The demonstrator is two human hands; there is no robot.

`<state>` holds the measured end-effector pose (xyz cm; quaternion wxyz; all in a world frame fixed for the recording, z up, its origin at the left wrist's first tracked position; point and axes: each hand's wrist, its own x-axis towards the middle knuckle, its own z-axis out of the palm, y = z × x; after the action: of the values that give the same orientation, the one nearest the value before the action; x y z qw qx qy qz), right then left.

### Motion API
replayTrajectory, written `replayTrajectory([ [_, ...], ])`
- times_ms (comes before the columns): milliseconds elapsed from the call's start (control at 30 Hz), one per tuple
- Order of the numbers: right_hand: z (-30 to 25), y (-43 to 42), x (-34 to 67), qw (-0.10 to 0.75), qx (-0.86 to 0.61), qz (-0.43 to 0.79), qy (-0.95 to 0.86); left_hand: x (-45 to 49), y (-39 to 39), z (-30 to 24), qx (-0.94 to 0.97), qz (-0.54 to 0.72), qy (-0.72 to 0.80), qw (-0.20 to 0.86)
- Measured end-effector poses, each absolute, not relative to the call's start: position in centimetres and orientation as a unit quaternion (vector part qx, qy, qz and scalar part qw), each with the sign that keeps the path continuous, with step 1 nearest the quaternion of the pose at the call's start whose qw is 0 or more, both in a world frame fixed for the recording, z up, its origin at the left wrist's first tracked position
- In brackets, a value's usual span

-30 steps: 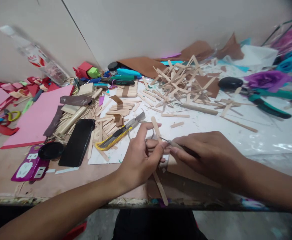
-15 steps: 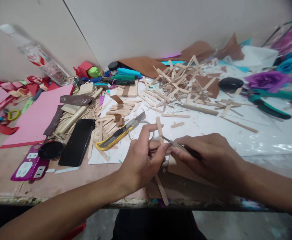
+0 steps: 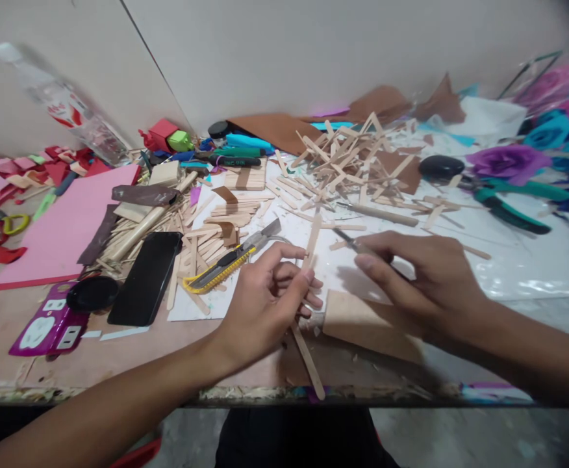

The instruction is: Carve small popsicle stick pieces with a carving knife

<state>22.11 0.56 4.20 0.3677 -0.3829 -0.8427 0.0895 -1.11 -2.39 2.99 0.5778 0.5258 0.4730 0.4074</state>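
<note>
Thumb and fingers of your left hand are clamped on a wooden stick, whose upper end stands clear beyond your fingertips. That grip probably keeps the wood steady while leaving its far part bare for the blade. Your index finger reaches along the side of the stick, likely to stop it from turning. Below the same hand, a second length of wood slants toward you; your fingers hide whether the two pieces meet.

Your right hand is closed on a slim knife, thumb and index finger low on its shaft, a hold that seems meant for fine control. The tip points away from your right hand toward the stick, just beside it but apart, and your two hands do not touch each other.

The stick, then, rises out of your left hand on its far side, to the left of your right hand and beyond the knife tip's left. Under your right hand, nearer you, lies a brown board. Left of your left hand rests a yellow cutter, and further left a phone. Beyond both hands sits a heap of sticks, perhaps set there to leave working room near you; a short offcut lies just under the knife.
</note>
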Motion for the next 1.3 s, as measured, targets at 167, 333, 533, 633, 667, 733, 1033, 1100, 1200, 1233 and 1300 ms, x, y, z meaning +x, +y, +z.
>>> replayTrajectory([
  [167, 4.2, 2.3, 23.4, 0.409, -0.429, 0.128, -0.795, -1.6, -2.2, 2.9, 0.569, 0.387, 0.479, 0.544],
  [333, 3.2, 3.7, 24.0, 0.378, -0.393, 0.175, -0.820, -2.4, -1.6, 2.7, 0.689, 0.387, 0.457, 0.408],
  [533, 2.8, 4.1, 24.2, 0.340, -0.230, 0.145, -0.900, -3.9, 0.0, 2.5, 0.856, 0.440, 0.236, 0.133],
  [633, 3.0, 4.2, 24.4, 0.322, -0.221, 0.105, -0.915, -4.2, 0.3, 2.3, 0.862, 0.439, 0.226, 0.115],
  [667, 3.1, 4.2, 24.5, 0.320, -0.224, 0.089, -0.916, -4.2, 0.3, 2.3, 0.862, 0.438, 0.228, 0.113],
  [733, 3.4, 4.0, 24.6, 0.317, -0.233, 0.059, -0.917, -4.2, 0.3, 2.2, 0.862, 0.438, 0.232, 0.106],
  [1033, 3.6, 2.9, 24.4, 0.295, -0.265, -0.019, -0.918, -4.3, -0.1, 2.1, 0.864, 0.426, 0.256, 0.074],
  [1100, 3.6, 2.9, 24.3, 0.296, -0.264, -0.022, -0.918, -4.3, -0.1, 1.9, 0.865, 0.426, 0.254, 0.075],
  [1200, 3.5, 2.8, 24.3, 0.301, -0.256, -0.029, -0.918, -4.3, 0.0, 1.8, 0.865, 0.431, 0.244, 0.080],
  [1233, 3.5, 2.8, 24.3, 0.303, -0.255, -0.030, -0.918, -4.2, 0.0, 1.8, 0.866, 0.430, 0.242, 0.081],
  [1300, 3.6, 2.7, 24.3, 0.298, -0.256, -0.026, -0.919, -4.2, 0.0, 2.0, 0.868, 0.424, 0.243, 0.089],
])
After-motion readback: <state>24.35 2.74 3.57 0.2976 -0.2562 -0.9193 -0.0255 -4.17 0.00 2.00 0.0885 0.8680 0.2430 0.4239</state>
